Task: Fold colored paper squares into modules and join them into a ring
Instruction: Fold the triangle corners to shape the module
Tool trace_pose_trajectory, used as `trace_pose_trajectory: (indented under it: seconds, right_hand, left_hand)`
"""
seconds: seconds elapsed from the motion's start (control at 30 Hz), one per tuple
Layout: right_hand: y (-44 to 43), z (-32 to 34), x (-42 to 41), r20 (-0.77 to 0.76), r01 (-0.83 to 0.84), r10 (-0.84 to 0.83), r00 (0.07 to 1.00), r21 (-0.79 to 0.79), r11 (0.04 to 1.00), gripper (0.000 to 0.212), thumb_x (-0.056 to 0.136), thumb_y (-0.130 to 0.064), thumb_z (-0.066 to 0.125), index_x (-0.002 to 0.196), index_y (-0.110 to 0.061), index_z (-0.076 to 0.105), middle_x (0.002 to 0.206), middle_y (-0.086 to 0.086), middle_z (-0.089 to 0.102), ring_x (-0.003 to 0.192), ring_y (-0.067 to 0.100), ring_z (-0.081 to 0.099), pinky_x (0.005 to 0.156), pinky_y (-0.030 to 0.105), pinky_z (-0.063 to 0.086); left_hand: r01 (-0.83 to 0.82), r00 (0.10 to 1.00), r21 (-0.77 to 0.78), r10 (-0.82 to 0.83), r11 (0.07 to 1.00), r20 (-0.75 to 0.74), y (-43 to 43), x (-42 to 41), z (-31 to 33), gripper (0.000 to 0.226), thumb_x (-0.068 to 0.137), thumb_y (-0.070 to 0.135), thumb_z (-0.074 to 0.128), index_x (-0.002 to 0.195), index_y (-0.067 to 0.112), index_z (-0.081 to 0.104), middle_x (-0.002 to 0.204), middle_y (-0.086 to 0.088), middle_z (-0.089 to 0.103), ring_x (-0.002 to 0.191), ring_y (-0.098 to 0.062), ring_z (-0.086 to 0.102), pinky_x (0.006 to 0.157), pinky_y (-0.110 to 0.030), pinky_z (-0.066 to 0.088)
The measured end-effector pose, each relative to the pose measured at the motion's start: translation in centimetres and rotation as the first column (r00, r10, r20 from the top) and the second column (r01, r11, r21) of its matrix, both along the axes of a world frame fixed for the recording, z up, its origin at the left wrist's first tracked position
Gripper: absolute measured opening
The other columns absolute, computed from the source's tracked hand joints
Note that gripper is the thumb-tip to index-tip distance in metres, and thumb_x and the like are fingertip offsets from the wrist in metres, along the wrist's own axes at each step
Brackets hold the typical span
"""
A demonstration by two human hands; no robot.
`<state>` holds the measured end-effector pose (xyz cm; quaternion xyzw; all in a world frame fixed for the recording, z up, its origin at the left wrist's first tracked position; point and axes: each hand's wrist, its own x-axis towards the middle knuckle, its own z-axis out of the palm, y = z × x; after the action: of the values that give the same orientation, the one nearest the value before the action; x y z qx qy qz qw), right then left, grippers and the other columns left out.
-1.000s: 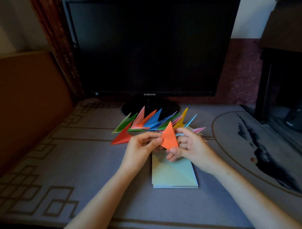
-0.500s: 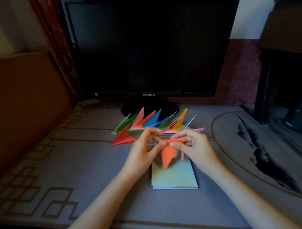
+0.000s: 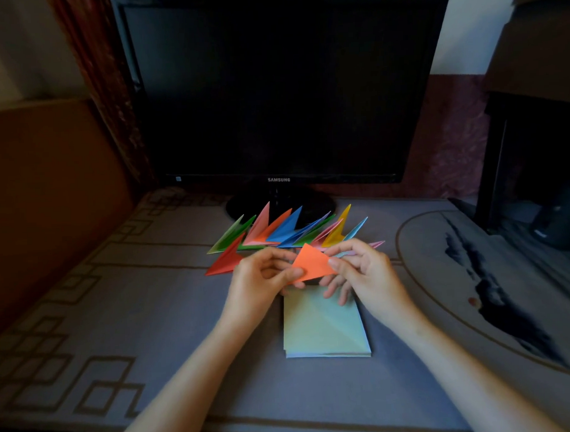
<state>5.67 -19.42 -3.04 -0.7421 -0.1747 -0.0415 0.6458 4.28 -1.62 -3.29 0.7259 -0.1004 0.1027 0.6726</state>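
Head camera, looking down over a table. We see both of the person's hands raised a little above the cloth, sharing one folded orange paper (image 3: 313, 264). It is a flat, roughly triangular piece. Its peak points up and away, toward the monitor, and its long lower edge runs left to right between the hands.

The left hand (image 3: 263, 278) pinches the paper's lower left corner between its thumb and curled fingers. The right hand (image 3: 365, 272) pinches the right corner, thumb on the front face. Its lower fingers hang loosely spread over the stack of paper squares (image 3: 326, 327).

That stack lies flat just beneath the hands, with a pale green sheet on top and its edges squared.

Beyond the hands, a row of folded modules (image 3: 287, 230) fans out on the cloth in green, pink, orange, blue and yellow. Their sharp tips point away and to the right. A red module (image 3: 227, 258) lies at the left end, near the left hand.

Behind the row stands a dark monitor (image 3: 282, 86). Its lower bezel reads "SAMSUNG" (image 3: 278, 180); we can read no other writing.

The grey patterned tablecloth (image 3: 145, 317) shows bare on both sides of the forearms. A wooden panel (image 3: 50, 191) bounds it on the left and dark furniture (image 3: 532, 126) on the right. The table's front edge runs along the bottom.
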Motion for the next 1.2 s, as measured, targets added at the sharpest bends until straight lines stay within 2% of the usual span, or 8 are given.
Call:
trace_pose_trajectory:
  seconds: [0.23,0.47,0.63,0.73,0.87,1.0,1.1,1.2]
  right_hand:
    - [0.0,-0.4,-0.2,0.091,0.007,0.006,0.996,-0.144,0.99,0.018,0.095,-0.007,0.049,0.1,-0.024,0.052,0.058,0.004,0.061,0.043,0.017,0.049,0.044,0.024,0.036]
    - [-0.5,-0.6,0.3,0.038,0.002,0.001,0.999,-0.075,0.997,0.009,0.096,-0.007,0.048,0.096,-0.016,0.049,0.058,0.005,0.061,0.042,0.016,0.05,0.043,0.016,0.035]
    - [-0.8,-0.7,0.5,0.135,0.106,-0.084,0.987,-0.168,0.98,0.007,0.095,-0.022,0.052,0.096,-0.026,0.057,0.077,0.002,0.066,0.059,0.014,0.057,0.063,0.025,0.048]
    - [-1.0,-0.9,0.5,0.12,0.099,-0.073,0.99,-0.233,0.967,0.008,0.094,-0.025,0.053,0.096,-0.028,0.06,0.078,-0.003,0.066,0.061,0.01,0.056,0.066,0.026,0.049]
    - [-0.9,-0.8,0.2,0.117,0.079,-0.041,0.992,-0.349,0.934,0.01,0.093,-0.024,0.055,0.089,-0.026,0.064,0.08,-0.006,0.065,0.067,0.007,0.056,0.07,0.025,0.047]
    - [-1.4,-1.0,0.4,0.258,0.176,-0.045,0.965,-0.511,0.842,0.004,0.086,-0.035,0.064,0.088,-0.031,0.066,0.089,-0.014,0.061,0.08,0.009,0.053,0.077,0.02,0.041]
    - [-1.7,-1.0,0.5,0.32,0.224,-0.012,0.947,-0.636,0.738,0.034,0.077,-0.056,0.062,0.103,-0.034,0.067,0.096,-0.024,0.048,0.103,0.004,0.039,0.092,0.007,0.019]
    - [-1.6,-0.7,0.2,0.248,0.155,0.04,0.968,-0.715,0.682,0.06,0.07,-0.067,0.063,0.119,-0.032,0.061,0.103,-0.021,0.04,0.111,0.003,0.026,0.09,-0.001,0.003]
  left_hand:
    - [-0.044,0.999,0.048,0.042,0.998,0.034,0.2,-0.2,0.0,0.023,0.078,0.0,0.071,0.092,0.017,0.063,0.081,-0.006,0.068,0.062,-0.008,0.067,0.053,-0.013,0.046]
    - [-0.177,0.938,0.345,0.052,0.922,0.343,0.7,0.3,-0.7,0.035,0.068,0.012,0.081,0.097,0.028,0.071,0.097,0.003,0.068,0.087,-0.007,0.06,0.069,-0.014,0.048]
    - [-0.344,0.902,0.371,0.193,0.862,0.386,1.8,0.8,-1.0,0.025,0.07,0.008,0.079,0.094,0.015,0.074,0.095,0.008,0.067,0.085,0.009,0.059,0.069,-0.003,0.042]
    - [-0.45,0.886,0.44,0.329,0.777,0.326,3.1,1.2,-1.5,0.023,0.073,0.007,0.077,0.095,0.012,0.074,0.096,0.0,0.069,0.076,0.0,0.06,0.069,-0.005,0.043]
    - [-0.492,0.869,0.556,0.414,0.67,0.27,3.7,1.5,-2.0,0.025,0.073,0.007,0.076,0.097,0.012,0.073,0.099,-0.007,0.071,0.089,-0.024,0.065,0.077,-0.029,0.048]
    - [-0.554,0.832,0.617,0.409,0.559,0.376,3.4,1.4,-1.9,0.024,0.073,0.015,0.077,0.097,0.017,0.074,0.101,-0.004,0.07,0.1,-0.028,0.058,0.075,-0.035,0.049]
    - [-0.634,0.772,0.577,0.385,0.514,0.505,3.0,1.2,-1.6,0.02,0.075,0.018,0.076,0.094,0.017,0.074,0.097,-0.001,0.069,0.094,-0.025,0.056,0.068,-0.032,0.048]
    - [-0.613,0.766,0.508,0.3,0.605,0.568,2.5,1.1,-1.3,0.013,0.078,0.021,0.069,0.09,0.017,0.073,0.093,0.002,0.069,0.089,-0.019,0.055,0.072,-0.027,0.044]
